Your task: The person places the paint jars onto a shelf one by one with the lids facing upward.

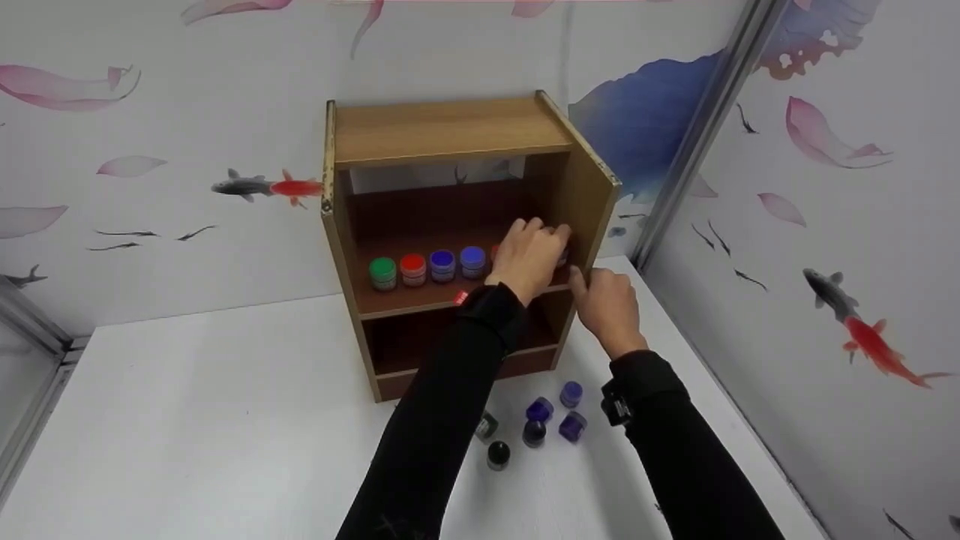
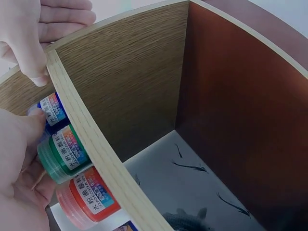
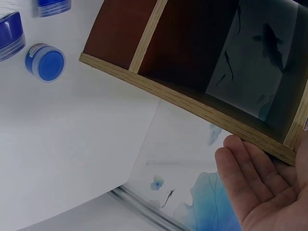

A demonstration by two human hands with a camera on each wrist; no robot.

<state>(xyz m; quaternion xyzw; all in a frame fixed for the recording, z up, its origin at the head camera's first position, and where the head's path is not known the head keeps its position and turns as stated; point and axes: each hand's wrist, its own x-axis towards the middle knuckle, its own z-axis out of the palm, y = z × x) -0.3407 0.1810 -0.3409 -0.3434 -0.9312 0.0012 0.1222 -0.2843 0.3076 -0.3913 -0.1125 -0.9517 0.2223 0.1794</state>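
A small wooden shelf unit [image 1: 450, 131] stands on the white table. My left hand [image 1: 529, 253] reaches into its upper compartment; in the left wrist view the thumb and fingers pinch a blue paint jar [image 2: 54, 113] at the right end of a row. Next to it stand a green paint jar [image 2: 70, 148] and a red paint jar [image 2: 96, 192]. My right hand [image 1: 611, 309] grips the edge of the right side panel [image 3: 192, 107], thumb inside and fingers along the outside. Further left in the row are green [image 1: 382, 274], red [image 1: 412, 270] and blue jars [image 1: 442, 265].
In front of the unit several jars lie or stand on the table, among them a purple jar [image 1: 571, 394] and a dark-lidded jar [image 1: 498, 454]. The lower compartment [image 1: 405, 341] is partly hidden by the left arm. Printed walls [image 1: 847, 225] rise behind and to the right.
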